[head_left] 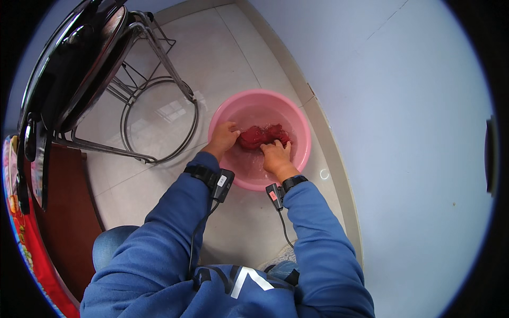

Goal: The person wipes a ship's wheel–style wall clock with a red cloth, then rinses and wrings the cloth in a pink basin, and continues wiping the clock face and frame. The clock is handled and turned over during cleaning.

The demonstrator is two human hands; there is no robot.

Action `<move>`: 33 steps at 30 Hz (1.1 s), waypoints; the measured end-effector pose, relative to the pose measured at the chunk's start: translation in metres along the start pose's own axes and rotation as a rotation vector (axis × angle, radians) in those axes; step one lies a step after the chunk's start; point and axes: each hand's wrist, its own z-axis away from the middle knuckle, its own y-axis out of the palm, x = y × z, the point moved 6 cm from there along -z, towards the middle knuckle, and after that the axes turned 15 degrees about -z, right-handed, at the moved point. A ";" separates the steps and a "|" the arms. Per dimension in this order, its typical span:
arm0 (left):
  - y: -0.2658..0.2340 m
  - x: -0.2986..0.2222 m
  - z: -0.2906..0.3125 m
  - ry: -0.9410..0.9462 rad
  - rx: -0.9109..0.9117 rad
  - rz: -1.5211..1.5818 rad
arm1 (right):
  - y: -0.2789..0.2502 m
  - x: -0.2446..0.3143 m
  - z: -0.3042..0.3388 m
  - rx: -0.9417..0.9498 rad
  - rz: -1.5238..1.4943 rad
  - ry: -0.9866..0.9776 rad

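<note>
A bunched, wet red cloth (255,138) lies in shallow water inside a round pink basin (304,130) on the floor. My left hand (222,140) reaches over the basin's left side, its curled fingers at the left end of the cloth. From the near side, my right hand (277,158) grips the cloth's right part, fingers bent over it. Some fingertips are hidden by the cloth and the hands themselves. Both wrists carry a black strap with a small cabled box.
A pale blue wall (408,132) with a beige skirting edge (331,143) runs close along the basin's right. Stools with metal legs and a ring base (196,114) stand on the tiles at left. Nearer is a brown wooden piece (66,212) beside red patterned fabric (40,270).
</note>
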 end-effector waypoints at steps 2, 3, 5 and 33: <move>0.004 0.005 -0.008 0.079 -0.043 -0.091 | 0.011 0.009 0.000 0.175 -0.019 -0.153; 0.005 0.005 -0.011 0.135 -0.087 -0.132 | 0.019 0.015 0.001 0.303 -0.023 -0.238; 0.008 0.007 -0.013 0.186 -0.156 -0.087 | 0.016 0.011 -0.002 0.227 -0.046 -0.145; -0.039 -0.084 0.022 0.529 -0.181 0.683 | -0.182 0.007 0.014 -0.675 -0.597 -0.306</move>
